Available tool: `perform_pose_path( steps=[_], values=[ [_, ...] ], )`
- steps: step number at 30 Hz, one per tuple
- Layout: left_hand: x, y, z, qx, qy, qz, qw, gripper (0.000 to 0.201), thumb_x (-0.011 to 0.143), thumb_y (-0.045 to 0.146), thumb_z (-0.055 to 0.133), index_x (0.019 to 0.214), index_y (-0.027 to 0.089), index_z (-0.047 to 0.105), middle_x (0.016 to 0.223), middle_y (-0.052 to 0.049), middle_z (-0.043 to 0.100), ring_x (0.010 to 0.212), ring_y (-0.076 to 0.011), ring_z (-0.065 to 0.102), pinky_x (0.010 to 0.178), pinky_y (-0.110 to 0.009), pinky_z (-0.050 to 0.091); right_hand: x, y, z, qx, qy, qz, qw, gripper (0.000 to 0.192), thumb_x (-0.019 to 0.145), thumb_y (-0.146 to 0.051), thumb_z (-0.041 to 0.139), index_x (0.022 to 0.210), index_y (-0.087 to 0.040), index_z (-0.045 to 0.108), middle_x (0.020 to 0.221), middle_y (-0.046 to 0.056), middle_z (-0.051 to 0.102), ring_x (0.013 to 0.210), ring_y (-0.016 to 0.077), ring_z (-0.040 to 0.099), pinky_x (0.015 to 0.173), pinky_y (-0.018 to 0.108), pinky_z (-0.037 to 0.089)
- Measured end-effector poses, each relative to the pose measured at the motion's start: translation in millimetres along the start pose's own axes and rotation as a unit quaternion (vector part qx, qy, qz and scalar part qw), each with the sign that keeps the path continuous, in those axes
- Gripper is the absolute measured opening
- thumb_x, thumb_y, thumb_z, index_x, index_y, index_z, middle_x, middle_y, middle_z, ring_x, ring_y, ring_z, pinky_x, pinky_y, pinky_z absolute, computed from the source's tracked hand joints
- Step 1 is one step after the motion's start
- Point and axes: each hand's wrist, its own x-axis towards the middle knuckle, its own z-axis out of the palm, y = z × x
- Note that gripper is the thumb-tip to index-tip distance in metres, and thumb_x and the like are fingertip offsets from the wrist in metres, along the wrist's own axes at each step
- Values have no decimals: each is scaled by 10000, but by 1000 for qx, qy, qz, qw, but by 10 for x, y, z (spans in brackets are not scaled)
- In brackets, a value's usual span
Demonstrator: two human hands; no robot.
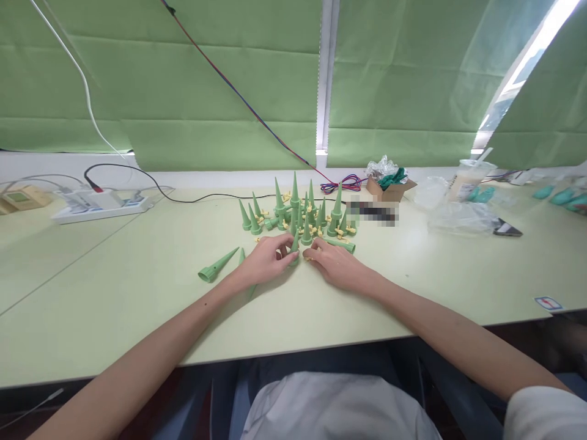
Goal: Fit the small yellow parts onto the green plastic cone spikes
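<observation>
A: What are the two hands doing at the middle of the bench (pixel 114 287)?

B: Both meet on one upright green cone (pixel 294 247) at the near edge of the cluster of cones (pixel 298 214). The left hand (pixel 266 260) has its fingers curled against the cone's left side, and the right hand (pixel 332 264) is pinched narrow at its base on something small and yellow; I cannot tell exactly what. Two hands on one piece likely steadies it while the small part is worked.

A: Why do the others stand on their wide ends?

B: Probably because they stay put that way, tips up, with small yellow pieces scattered among them. I count roughly fifteen to twenty upright; they overlap, so no exact figure.

A: Any lying down?

B: One lying cone (pixel 216 267) left of the left hand, another partly hidden under that wrist, and one on its side (pixel 342 245) just behind the right hand. So three flat, apart from the standing group.

A: Anything else?

B: One power strip (pixel 101 205) far left, one cardboard box (pixel 389 186), one plastic cup (pixel 468 178)
</observation>
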Motion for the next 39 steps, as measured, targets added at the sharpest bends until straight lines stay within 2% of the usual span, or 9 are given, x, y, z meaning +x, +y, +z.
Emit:
perform_pose_path(
  steps=[3,8,17,22,24,27,32,39],
  values=[
    [0,-15,9,-5,-2,-2,1000,220,895,372,518,831,179,599,775,-21,632,714,-160,593,629,-274,499,5,19,3,44,8,8,999,222,998,-196,429,1129,-185,607,1055,96,562,798,176,574,695,283,396],
    [-1,-4,20,-17,0,-16,1000,215,902,345,510,939,176,637,809,-34,664,709,-166,624,638,-282,520,34,101,59,126,45,10,991,135,949,-180,533,1038,-161,632,978,78,584,847,185,567,758,299,411],
    [-1,29,34,-75,28,-23,997,209,879,349,542,983,176,596,863,-48,677,711,-171,640,637,-288,539,67,100,82,220,98,12,971,94,911,-170,575,873,-169,661,807,27,661,688,141,539,674,268,382],
    [-8,29,46,-56,27,-6,998,190,889,337,526,974,183,596,837,-32,672,707,-165,635,635,-281,522,57,73,81,227,112,11,967,181,946,-192,514,1021,-186,678,787,23,680,639,142,529,657,270,380],
    [-18,41,41,-20,34,7,999,170,891,323,523,966,188,596,799,-15,668,681,-158,625,630,-280,501,54,57,88,231,110,-4,967,197,954,-183,491,1007,-186,680,813,29,685,655,140,531,665,268,380],
    [-31,68,29,26,53,19,998,150,889,300,519,962,192,594,743,4,653,641,-150,604,626,-281,473,48,15,92,244,99,-2,965,169,947,-189,500,910,-183,664,737,7,650,628,128,513,647,258,372],
    [-34,97,24,43,67,24,997,128,879,280,513,934,190,586,734,5,645,633,-150,592,625,-284,462,25,-62,79,273,83,10,958,122,928,-265,566,836,-191,595,571,-57,526,534,106,451,590,248,333],
    [-31,84,37,34,54,19,998,129,890,295,503,922,195,577,773,-5,656,672,-156,600,628,-281,467,14,-88,66,275,66,12,959,174,909,-286,599,775,-195,533,523,-85,444,506,96,408,597,253,313]
  ],
)
